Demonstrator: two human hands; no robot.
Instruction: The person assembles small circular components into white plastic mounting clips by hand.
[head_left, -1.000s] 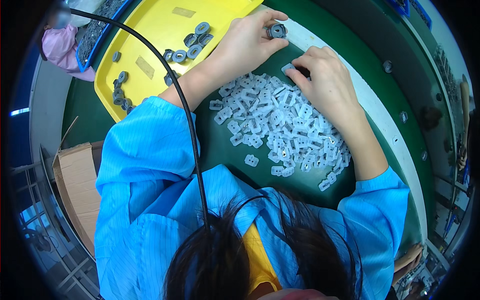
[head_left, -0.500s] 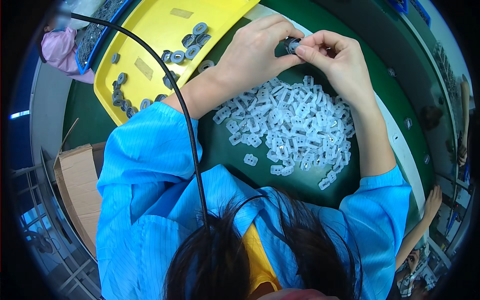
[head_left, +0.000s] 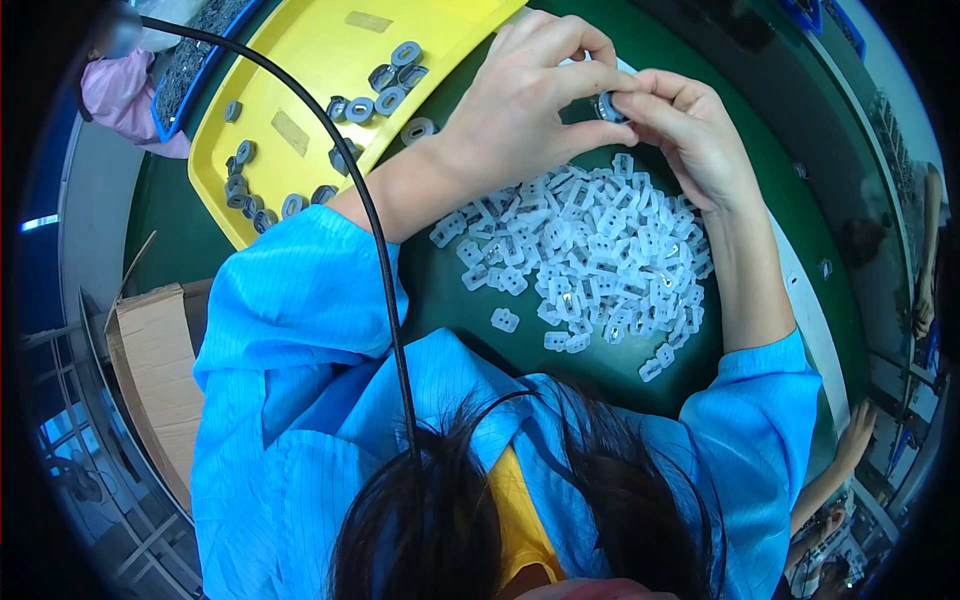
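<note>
A small dark grey rounded part (head_left: 606, 107) is held up between my two hands, above the far edge of a heap of translucent white plastic pieces (head_left: 600, 245). My left hand (head_left: 535, 100) curls around its left side, thumb and fingers closed about it. With thumb and fingertips, my right hand (head_left: 695, 140) pinches it from the right. The fingers cover much of the part, so its details are hidden. Left of my left wrist, a yellow tray (head_left: 320, 60) holds several loose grey oval parts (head_left: 388, 101). Another grey oval part (head_left: 419, 130) lies beside the tray's edge.
A black cable (head_left: 378, 250) crosses in front of my left arm. An opened cardboard box (head_left: 155, 365) stands at the left. Far left are a blue bin (head_left: 172, 100) and a person in pink (head_left: 125, 100). Another person's hand (head_left: 855, 435) rests at the right edge.
Both hands and the dark part have shifted slightly right; my left fingers have changed their grip. At the right, small pieces beyond the white strip have moved nearer, and the other person's hand sits lower.
</note>
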